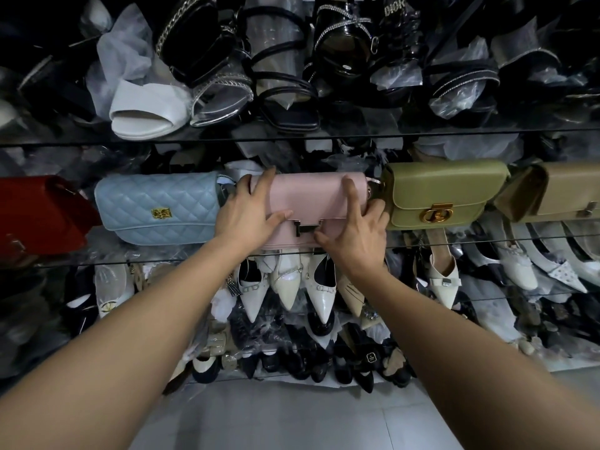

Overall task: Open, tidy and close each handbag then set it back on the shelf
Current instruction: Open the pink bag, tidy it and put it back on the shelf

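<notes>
A pink handbag (311, 199) with a dark metal clasp stands closed on the glass shelf (454, 239), between a light blue quilted handbag (159, 206) and an olive green handbag (438, 193). My left hand (250, 216) lies over the pink bag's left end, with spread fingers on its top and the thumb on the front flap. My right hand (354, 232) holds the bag's right end: bent fingers reach over the top and side, and the thumb sits just below the clasp.
A red bag (39, 216) stands at the far left of the same shelf and a tan bag (558, 193) at the far right. Shoes in plastic wrap fill the shelf above and the shelves below. Grey floor tiles (292, 417) lie underneath.
</notes>
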